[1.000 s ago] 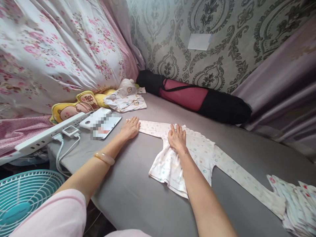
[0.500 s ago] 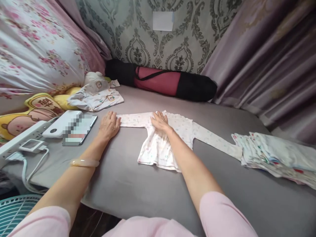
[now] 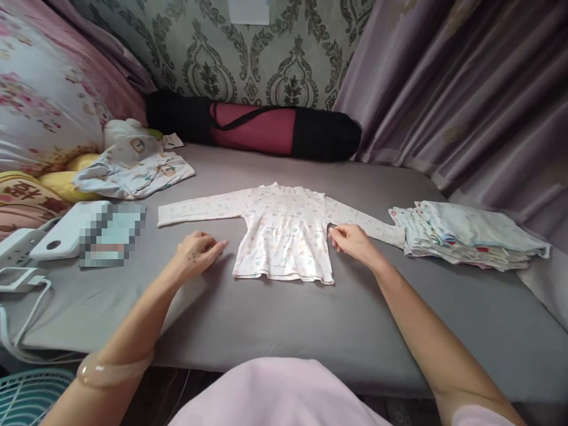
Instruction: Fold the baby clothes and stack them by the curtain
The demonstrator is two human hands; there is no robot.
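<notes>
A small pale long-sleeved shirt [image 3: 284, 236] with a tiny print lies flat on the grey sheet, its sleeves spread to both sides and its hem toward me. My left hand [image 3: 198, 254] hovers left of the shirt, below the left sleeve, loosely curled and holding nothing. At the shirt's right side, just under the sleeve, is my right hand [image 3: 352, 244], its fingers bent and its fingertips at the fabric edge. No cloth shows gripped in it. The right cuff meets a stack of folded clothes [image 3: 470, 231].
Crumpled printed clothing [image 3: 137, 171] lies at the back left, near yellow cushions. A white device [image 3: 71, 228], a phone [image 3: 113, 234] and a power strip [image 3: 20, 245] sit at the left. A black and red long bag [image 3: 252, 127] lies along the wall.
Both hands have come off the shirt's left cuff and chest; my left hand is nearer me, my right at the right side. The shirt body looks flatter and wider. The view has shifted right.
</notes>
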